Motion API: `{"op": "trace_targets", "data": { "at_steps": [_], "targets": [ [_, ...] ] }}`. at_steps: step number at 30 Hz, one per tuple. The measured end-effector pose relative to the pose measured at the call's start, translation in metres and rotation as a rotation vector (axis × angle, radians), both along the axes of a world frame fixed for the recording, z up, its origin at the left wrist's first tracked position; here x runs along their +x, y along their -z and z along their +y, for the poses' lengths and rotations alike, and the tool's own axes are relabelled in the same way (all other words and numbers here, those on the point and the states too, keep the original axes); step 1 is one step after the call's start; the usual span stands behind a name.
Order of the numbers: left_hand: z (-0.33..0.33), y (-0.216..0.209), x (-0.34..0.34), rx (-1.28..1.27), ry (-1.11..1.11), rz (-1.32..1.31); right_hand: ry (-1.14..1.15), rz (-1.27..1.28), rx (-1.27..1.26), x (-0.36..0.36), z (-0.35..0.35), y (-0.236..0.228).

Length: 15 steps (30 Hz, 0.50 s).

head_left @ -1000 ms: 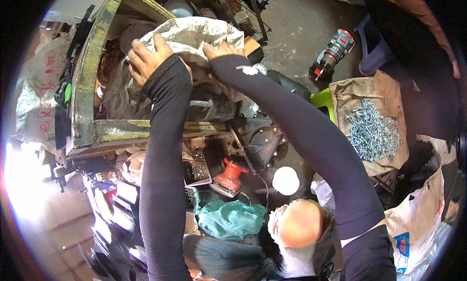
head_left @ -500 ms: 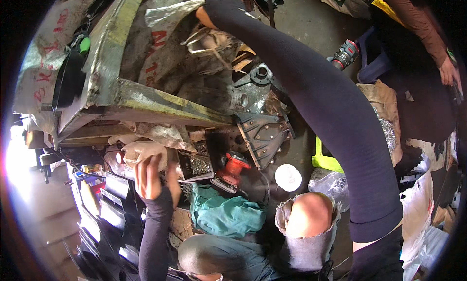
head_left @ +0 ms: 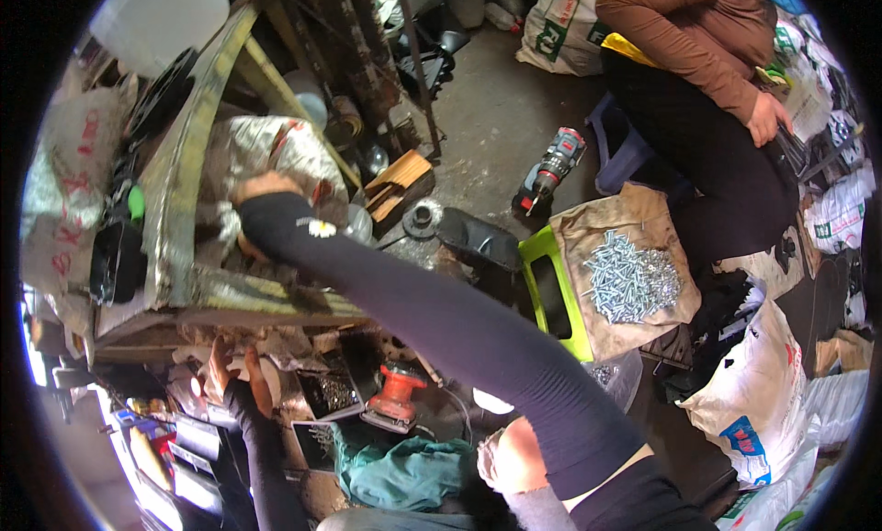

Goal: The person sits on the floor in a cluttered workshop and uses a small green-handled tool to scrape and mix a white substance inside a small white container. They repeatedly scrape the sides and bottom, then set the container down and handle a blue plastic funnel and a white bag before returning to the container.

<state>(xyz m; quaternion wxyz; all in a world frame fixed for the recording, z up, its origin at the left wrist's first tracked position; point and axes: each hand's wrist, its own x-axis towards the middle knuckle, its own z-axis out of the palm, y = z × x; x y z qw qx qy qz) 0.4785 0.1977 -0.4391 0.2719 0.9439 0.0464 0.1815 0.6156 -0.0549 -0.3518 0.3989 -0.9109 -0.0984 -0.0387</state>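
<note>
My right hand [head_left: 262, 186] reaches far up and left and grips a white woven sack [head_left: 285, 145] that lies inside a worn yellow-green metal frame [head_left: 184, 191]; its fingers are hidden in the sack's folds. My left hand [head_left: 225, 370] is low, under the frame's front rail. It holds a pale round object [head_left: 269, 379] with the fingers pointing up. A tray of small dark parts [head_left: 329, 393] sits just to the right of that hand.
Below the frame lie an orange sander [head_left: 395, 393] and a teal cloth [head_left: 404, 467]. A green stool [head_left: 551, 292], screws heaped on brown paper [head_left: 632, 278] and a cordless drill [head_left: 551, 168] are on the floor. Another person [head_left: 698, 44] sits at upper right, with bags [head_left: 763, 393] below them.
My left hand left the sack and dropped below the frame, taking a pale round object. My right hand stayed on the sack. The view has swung right.
</note>
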Motion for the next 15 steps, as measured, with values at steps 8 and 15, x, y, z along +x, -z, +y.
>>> {"op": "trace_targets", "data": {
  "at_steps": [8,15],
  "targets": [
    [0.005,0.012,0.011,-0.095,0.003,-0.047,0.095,-0.271,-0.037,-0.022,-0.003,0.047],
    [-0.012,-0.012,-0.015,0.014,0.050,-0.063,0.044,-0.168,-0.141,0.001,-0.052,0.080]
  ]
}}
